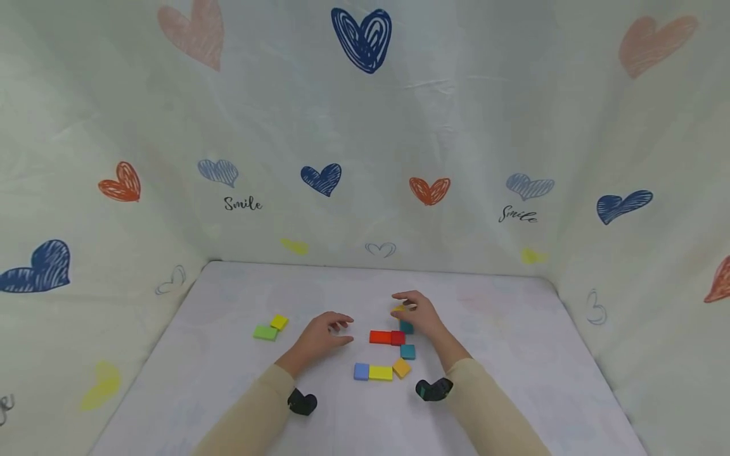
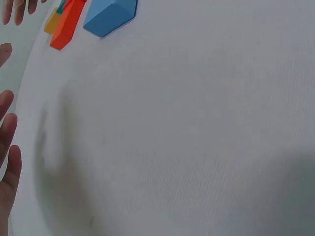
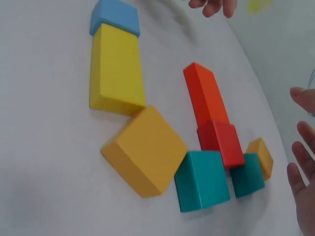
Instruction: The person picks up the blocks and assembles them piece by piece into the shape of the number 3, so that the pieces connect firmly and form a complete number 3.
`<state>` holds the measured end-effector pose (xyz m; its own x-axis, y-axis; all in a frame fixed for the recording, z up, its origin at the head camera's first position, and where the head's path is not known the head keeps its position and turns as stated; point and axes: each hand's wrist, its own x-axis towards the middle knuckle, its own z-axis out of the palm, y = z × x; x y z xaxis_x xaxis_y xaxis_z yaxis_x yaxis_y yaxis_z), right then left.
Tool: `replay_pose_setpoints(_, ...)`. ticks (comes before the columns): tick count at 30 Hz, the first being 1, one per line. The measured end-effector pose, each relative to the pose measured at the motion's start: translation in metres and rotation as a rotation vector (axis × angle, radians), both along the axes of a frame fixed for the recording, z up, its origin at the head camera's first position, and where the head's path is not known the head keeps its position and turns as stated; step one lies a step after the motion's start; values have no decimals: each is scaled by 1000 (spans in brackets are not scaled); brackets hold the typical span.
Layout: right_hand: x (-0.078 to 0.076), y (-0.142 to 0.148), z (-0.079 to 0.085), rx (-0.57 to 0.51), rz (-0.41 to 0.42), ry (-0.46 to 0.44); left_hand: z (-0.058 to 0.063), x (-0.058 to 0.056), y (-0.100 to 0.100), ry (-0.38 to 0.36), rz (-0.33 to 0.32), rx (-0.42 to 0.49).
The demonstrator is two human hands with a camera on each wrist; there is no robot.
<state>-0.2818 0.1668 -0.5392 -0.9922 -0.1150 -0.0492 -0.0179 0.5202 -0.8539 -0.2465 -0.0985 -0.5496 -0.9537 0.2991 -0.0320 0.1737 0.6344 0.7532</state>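
My right hand [image 1: 422,315] is over the far end of a row of wooden blocks, closest to a small orange block [image 3: 261,156]. In the right wrist view its fingers [image 3: 298,178] stand apart from that block. Beside the block are a teal block [image 3: 247,175], a dark red block [image 3: 226,142] and a long orange-red block [image 1: 379,337]. Nearer lie another teal block [image 1: 407,351], a tilted orange block [image 1: 402,367], a yellow block [image 1: 380,373] and a blue block [image 1: 362,371]. My left hand [image 1: 317,340] hovers left of the orange-red block, fingers loosely bent, holding nothing.
Farther left on the white tabletop [image 1: 205,380], a green block [image 1: 265,333] and a yellow square block [image 1: 279,322] lie touching or nearly so. A heart-printed curtain [image 1: 365,126] surrounds the table at the back and sides.
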Motion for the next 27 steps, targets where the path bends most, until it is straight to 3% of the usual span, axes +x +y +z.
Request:
replay_pose_setpoints(5,10,-22,14,-40,58,0,15,1,-24,32,-7,-23)
replay_pose_setpoints(14,27,-56,18,-87,168,2,32,10,-64,102,-5,-38)
replay_pose_setpoints(21,33,-70,14,-74,203,11,35,19,-93,117,62,-23)
replay_pose_setpoints(27,37,-81,16,-92,279,19,34,23,-115,142,99,-74)
